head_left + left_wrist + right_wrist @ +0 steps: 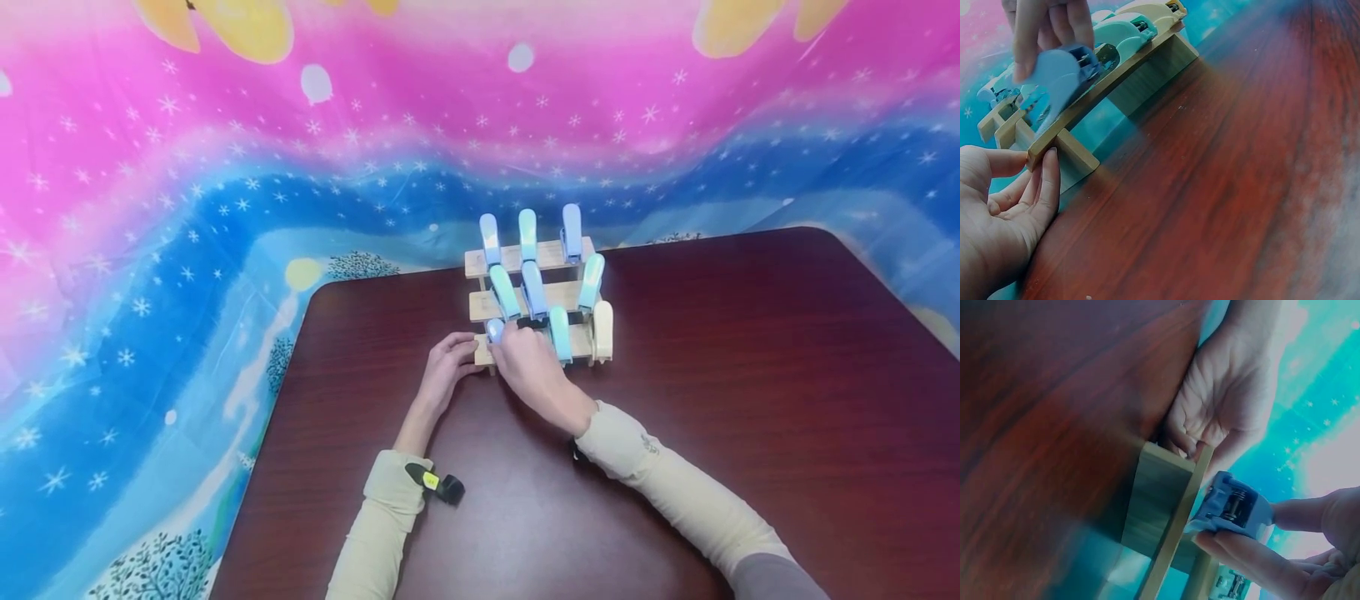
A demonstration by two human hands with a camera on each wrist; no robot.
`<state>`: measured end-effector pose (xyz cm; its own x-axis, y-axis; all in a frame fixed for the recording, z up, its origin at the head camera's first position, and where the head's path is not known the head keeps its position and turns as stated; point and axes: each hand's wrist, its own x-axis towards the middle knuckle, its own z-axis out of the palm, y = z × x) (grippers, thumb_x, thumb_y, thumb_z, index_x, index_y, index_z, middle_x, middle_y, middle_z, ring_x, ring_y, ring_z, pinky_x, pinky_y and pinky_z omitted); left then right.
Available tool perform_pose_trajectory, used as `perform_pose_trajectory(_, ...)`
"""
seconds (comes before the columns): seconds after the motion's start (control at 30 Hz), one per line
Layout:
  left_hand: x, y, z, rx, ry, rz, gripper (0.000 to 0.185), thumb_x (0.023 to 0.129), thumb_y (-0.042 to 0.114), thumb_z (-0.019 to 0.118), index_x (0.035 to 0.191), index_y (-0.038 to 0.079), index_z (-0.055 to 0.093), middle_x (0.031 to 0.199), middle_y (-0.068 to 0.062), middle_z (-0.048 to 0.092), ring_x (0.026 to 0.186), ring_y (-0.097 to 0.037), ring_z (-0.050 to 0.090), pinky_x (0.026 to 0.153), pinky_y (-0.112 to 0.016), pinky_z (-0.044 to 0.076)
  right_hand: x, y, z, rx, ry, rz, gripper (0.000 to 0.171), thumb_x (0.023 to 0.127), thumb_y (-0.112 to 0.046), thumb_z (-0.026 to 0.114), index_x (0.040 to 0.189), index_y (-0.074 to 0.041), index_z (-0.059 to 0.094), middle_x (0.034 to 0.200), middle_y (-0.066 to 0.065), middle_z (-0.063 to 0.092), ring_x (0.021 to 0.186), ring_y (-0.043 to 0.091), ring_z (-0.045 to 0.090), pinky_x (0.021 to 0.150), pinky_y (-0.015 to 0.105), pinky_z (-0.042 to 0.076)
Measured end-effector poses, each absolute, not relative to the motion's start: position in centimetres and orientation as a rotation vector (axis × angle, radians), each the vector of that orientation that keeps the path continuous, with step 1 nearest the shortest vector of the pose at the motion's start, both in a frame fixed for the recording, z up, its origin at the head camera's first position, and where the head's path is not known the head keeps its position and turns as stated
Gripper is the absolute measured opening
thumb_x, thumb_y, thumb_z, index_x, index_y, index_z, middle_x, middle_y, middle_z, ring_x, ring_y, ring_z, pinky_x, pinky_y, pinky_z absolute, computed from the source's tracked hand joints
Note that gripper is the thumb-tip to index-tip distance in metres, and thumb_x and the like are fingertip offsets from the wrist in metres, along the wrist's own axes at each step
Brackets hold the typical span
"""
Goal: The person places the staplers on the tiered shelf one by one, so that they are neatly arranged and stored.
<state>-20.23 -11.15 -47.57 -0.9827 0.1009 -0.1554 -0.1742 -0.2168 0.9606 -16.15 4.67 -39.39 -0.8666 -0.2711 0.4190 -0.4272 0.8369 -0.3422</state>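
A tiered wooden stand (483, 350) holds several pastel staplers in three rows. My left hand (444, 371) pinches the left end of its lowest shelf, thumb on one face and fingertips on the other, as the left wrist view shows. My right hand (534, 367) holds a blue stapler (1232, 506) between thumb and fingers, at the left end of that same shelf. The stapler's end with a spring faces the right wrist camera. On the lowest shelf, a mint green stapler (560, 333) and a cream stapler (602, 332) stand to the right of my right hand.
Staplers in blue (533, 289) and green (592, 282) stand on the middle shelf, with more on the top shelf (547, 252). The stand is near the back edge of a dark reddish-brown table (750, 400). A patterned cloth (420, 183) hangs behind it.
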Motion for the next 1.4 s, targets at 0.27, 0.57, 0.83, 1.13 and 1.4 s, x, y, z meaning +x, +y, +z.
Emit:
perform_pose_trajectory(0.27, -20.0, -11.3, -47.5, -0.101, 1.841, 2.322, 0.027, 0.092, 0.008, 0.06, 0.114, -0.006, 0.058, 0.105, -0.013, 0.061, 0.084, -0.017, 0.064, 0.073, -0.033, 0.058, -16.6, 4.6, -39.7, 0.497, -2.623, 0.69, 0.025, 0.09, -0.014, 0.066, 0.076, 0.004, 0.054, 0.053, 0.002, 0.042, 0.044, 0.02, 0.051, 0.035, 0.028, 0.04)
perform_pose_trajectory(0.57, -20.2, -11.2, -47.5, -0.081, 1.83, 2.327, 0.026, 0.091, 0.008, 0.06, 0.113, -0.006, 0.058, 0.102, -0.012, 0.062, 0.08, -0.017, 0.064, 0.072, -0.032, 0.057, -16.5, 4.7, -40.1, 0.529, -2.476, 0.49, 0.025, 0.086, -0.01, 0.071, 0.076, 0.002, 0.052, 0.055, 0.009, 0.051, 0.045, 0.026, 0.056, 0.037, 0.036, 0.047)
perform_pose_trajectory(0.83, -20.2, -11.2, -47.6, -0.092, 1.833, 2.32, 0.025, 0.091, 0.008, 0.06, 0.112, -0.006, 0.058, 0.1, -0.01, 0.058, 0.08, -0.016, 0.063, 0.073, -0.032, 0.057, -17.0, 4.8, -40.1, 0.556, -2.505, 0.788, 0.019, 0.083, -0.007, 0.074, 0.085, 0.003, 0.057, 0.061, 0.006, 0.053, 0.054, 0.022, 0.058, 0.047, 0.032, 0.051)
perform_pose_trajectory(1.13, -20.2, -11.5, -47.4, -0.09, 1.842, 2.323, 0.026, 0.092, 0.007, 0.059, 0.114, -0.007, 0.057, 0.101, -0.013, 0.062, 0.075, -0.018, 0.064, 0.072, -0.032, 0.057, -17.7, 4.5, -39.7, 0.457, -2.569, 0.941, 0.017, 0.084, -0.007, 0.073, 0.094, 0.005, 0.066, 0.065, 0.006, 0.059, 0.053, 0.015, 0.053, 0.047, 0.025, 0.047)
perform_pose_trajectory(1.4, -20.3, -11.2, -47.9, -0.101, 1.832, 2.33, 0.026, 0.091, 0.008, 0.06, 0.113, -0.005, 0.058, 0.1, -0.013, 0.062, 0.075, -0.019, 0.064, 0.07, -0.032, 0.057, -17.8, 6.0, -38.7, 0.564, -2.578, 0.889, 0.014, 0.09, -0.013, 0.067, 0.085, 0.0, 0.064, 0.059, 0.001, 0.051, 0.048, 0.012, 0.048, 0.042, 0.021, 0.042)
